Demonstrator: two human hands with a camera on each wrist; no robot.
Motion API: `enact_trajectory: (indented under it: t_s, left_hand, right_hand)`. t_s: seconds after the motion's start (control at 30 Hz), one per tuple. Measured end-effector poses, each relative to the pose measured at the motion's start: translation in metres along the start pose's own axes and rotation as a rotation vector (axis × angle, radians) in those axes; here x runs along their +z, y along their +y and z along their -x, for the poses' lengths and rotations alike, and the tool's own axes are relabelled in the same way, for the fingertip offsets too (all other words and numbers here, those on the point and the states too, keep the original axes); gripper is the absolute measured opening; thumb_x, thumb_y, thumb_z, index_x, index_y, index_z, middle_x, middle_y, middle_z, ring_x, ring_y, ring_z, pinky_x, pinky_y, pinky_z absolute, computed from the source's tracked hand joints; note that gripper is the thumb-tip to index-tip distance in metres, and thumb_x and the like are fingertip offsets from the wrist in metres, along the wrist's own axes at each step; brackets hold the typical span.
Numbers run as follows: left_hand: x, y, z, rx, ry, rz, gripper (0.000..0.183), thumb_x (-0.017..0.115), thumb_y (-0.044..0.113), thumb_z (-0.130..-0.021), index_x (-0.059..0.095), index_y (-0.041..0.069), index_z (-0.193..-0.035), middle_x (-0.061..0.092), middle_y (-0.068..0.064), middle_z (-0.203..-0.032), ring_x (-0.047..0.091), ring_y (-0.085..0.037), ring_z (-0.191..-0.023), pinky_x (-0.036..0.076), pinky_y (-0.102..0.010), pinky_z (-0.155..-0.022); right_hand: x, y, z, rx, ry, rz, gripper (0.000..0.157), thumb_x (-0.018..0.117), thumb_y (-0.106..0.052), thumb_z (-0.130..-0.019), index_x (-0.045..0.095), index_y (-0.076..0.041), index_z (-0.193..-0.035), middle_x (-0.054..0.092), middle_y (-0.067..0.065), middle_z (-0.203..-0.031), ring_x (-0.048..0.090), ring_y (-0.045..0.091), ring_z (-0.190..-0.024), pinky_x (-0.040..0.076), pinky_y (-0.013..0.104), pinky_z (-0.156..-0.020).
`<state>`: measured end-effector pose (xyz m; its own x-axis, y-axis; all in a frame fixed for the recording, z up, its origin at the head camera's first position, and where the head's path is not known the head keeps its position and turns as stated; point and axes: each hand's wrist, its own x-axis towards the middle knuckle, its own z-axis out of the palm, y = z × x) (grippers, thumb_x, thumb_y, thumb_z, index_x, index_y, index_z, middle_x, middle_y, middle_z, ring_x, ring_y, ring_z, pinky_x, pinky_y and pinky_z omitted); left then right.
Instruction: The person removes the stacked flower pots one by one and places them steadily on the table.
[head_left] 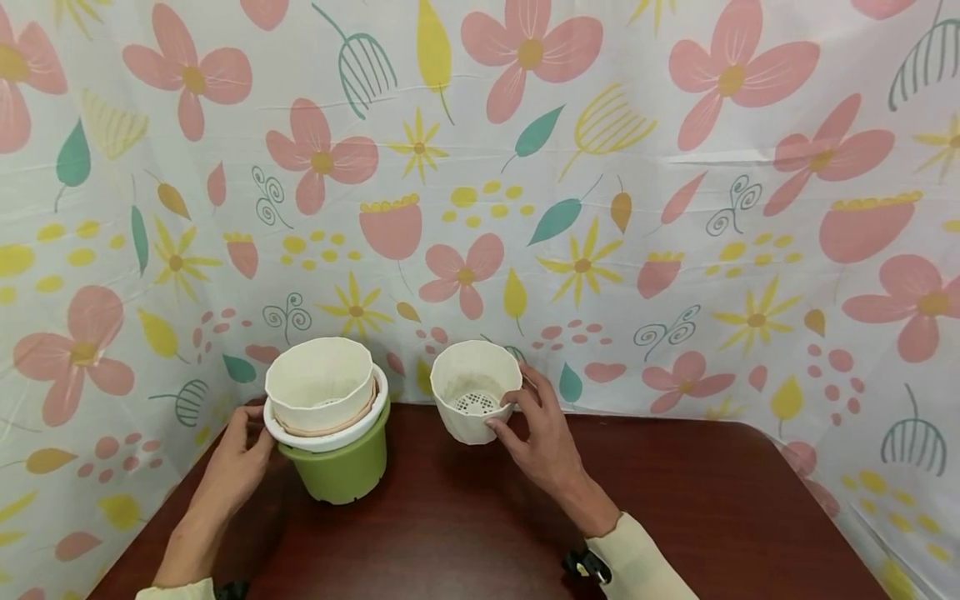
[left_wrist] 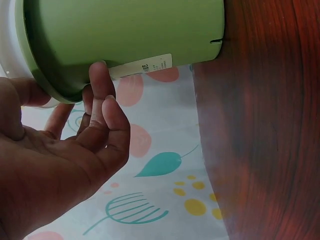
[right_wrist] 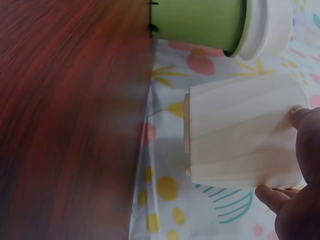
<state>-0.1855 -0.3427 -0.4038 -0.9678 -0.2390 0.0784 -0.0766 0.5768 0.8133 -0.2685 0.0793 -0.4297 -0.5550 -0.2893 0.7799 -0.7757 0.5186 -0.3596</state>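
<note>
In the head view my right hand [head_left: 543, 433] holds a white faceted flowerpot [head_left: 461, 421] by its right rim, thumb in front and fingers over the edge. Drainage holes show in its bottom, and the right wrist view has the pot raised off the table. A green flowerpot [head_left: 341, 475] stands at the left with other pots nested in it: a white-rimmed one [head_left: 381, 400], a beige one [head_left: 367, 417] and a white faceted pot [head_left: 318, 375] on top. My left hand [head_left: 243, 454] grips the stack's left side at the green pot's rim; in the left wrist view its fingers [left_wrist: 102, 82] lie along the green wall.
The pots are at the back of a dark red-brown wooden table [head_left: 450, 533]. Behind and beside it hangs a white cloth [head_left: 480, 167] printed with flowers and leaves. A pale label [left_wrist: 142, 66] is stuck on the green pot's side.
</note>
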Motion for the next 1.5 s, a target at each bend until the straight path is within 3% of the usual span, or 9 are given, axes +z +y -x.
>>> enact_trajectory:
  t_s: [0.33, 0.6, 1.0, 1.5]
  left_hand:
    - [0.007, -0.003, -0.002, 0.019, -0.025, 0.079, 0.062, 0.041, 0.046, -0.114, 0.031, 0.0, -0.155, 0.043, -0.024, -0.145, 0.057, -0.037, -0.118, 0.057, -0.033, -0.08]
    - [-0.002, -0.002, -0.001, 0.014, -0.033, 0.09, 0.063, 0.041, 0.045, -0.114, 0.028, -0.001, -0.156, 0.042, -0.026, -0.145, 0.059, -0.034, -0.116, 0.059, -0.029, -0.079]
    - [-0.001, 0.001, 0.002, 0.022, -0.015, 0.068, 0.061, 0.041, 0.043, -0.115, 0.031, -0.002, -0.155, 0.044, -0.025, -0.142, 0.057, -0.034, -0.112, 0.056, -0.026, -0.075]
    - [0.002, 0.0, 0.001, 0.031, 0.008, 0.064, 0.058, 0.041, 0.04, -0.115, 0.032, -0.003, -0.152, 0.047, -0.023, -0.139, 0.054, -0.031, -0.111, 0.056, -0.032, -0.077]
  right_hand:
    - [0.0, 0.012, 0.008, 0.018, -0.046, 0.009, 0.038, 0.091, -0.012, -0.085, 0.06, -0.006, -0.106, 0.042, 0.03, -0.151, 0.057, 0.045, -0.133, 0.058, 0.051, -0.098]
    - [0.01, 0.013, 0.009, 0.031, -0.073, 0.004, 0.036, 0.09, -0.015, -0.088, 0.06, -0.006, -0.106, 0.042, 0.029, -0.15, 0.057, 0.044, -0.133, 0.057, 0.051, -0.098]
    - [0.012, 0.017, 0.015, 0.062, -0.102, 0.006, 0.035, 0.088, -0.018, -0.09, 0.059, -0.007, -0.106, 0.043, 0.029, -0.149, 0.057, 0.044, -0.133, 0.056, 0.053, -0.1]
    - [0.013, 0.023, 0.019, 0.061, -0.111, 0.024, 0.036, 0.088, -0.02, -0.09, 0.059, -0.008, -0.107, 0.044, 0.03, -0.149, 0.054, 0.046, -0.134, 0.057, 0.054, -0.097]
